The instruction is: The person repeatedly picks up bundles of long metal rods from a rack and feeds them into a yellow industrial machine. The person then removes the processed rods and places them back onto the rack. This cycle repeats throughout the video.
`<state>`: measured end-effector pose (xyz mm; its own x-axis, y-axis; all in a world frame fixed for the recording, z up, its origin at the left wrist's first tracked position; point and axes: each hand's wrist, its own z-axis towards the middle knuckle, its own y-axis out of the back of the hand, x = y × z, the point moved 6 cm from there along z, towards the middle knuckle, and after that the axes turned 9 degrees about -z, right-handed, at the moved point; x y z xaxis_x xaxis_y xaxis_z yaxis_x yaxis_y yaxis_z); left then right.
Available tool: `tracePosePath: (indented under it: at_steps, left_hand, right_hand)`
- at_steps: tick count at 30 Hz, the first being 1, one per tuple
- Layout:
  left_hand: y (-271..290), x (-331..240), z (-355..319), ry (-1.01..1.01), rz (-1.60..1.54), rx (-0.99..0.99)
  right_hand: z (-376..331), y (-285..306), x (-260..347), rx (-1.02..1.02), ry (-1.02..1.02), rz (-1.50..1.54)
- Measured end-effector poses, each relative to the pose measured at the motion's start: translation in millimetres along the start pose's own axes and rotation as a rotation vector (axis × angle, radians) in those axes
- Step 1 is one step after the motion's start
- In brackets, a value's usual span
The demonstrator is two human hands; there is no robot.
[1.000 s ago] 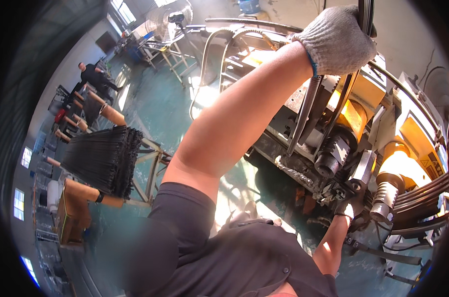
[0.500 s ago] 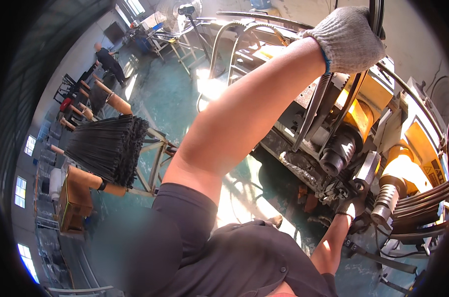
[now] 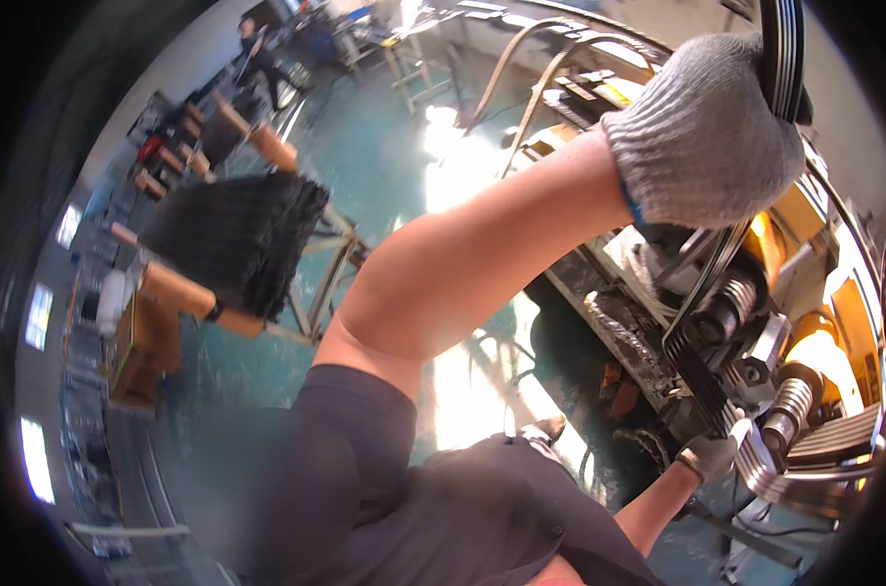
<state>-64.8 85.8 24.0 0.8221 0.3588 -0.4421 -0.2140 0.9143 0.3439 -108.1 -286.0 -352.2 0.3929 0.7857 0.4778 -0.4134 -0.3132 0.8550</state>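
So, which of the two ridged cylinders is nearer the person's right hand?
The lower ridged cylinder, up and right of the right hand; the upper ridged cylinder sits farther off.

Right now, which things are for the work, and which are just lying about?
Seemingly for the work:
- left hand, gloved, gripping dark strips
- right hand, gloved, at strips lower down
- ridged metal shafts, close by

Seemingly just about:
- black bundle
- cardboard box

Left grip (image 3: 706, 137) clenched high on an outstretched arm (image 3: 492, 244), right grip (image 3: 711, 455) lower down
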Motion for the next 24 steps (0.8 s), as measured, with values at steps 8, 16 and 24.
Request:
tracePosePath:
  at_steps: [8,16,24]
  left_hand:
    - [180,-114,-222,0.466,0.015,-0.543]
    - [281,-292,-466,0.546,-0.096,-1.26]
    - [282,-460,-616,0.262,0.328,-1.762]
  right_hand:
    - [-82,5,63,-0.068,0.181,0.763]
    - [-254,-53,224,0.683,0.39,1.096]
    - [-426,-71,369,1.321,0.604,1.171]
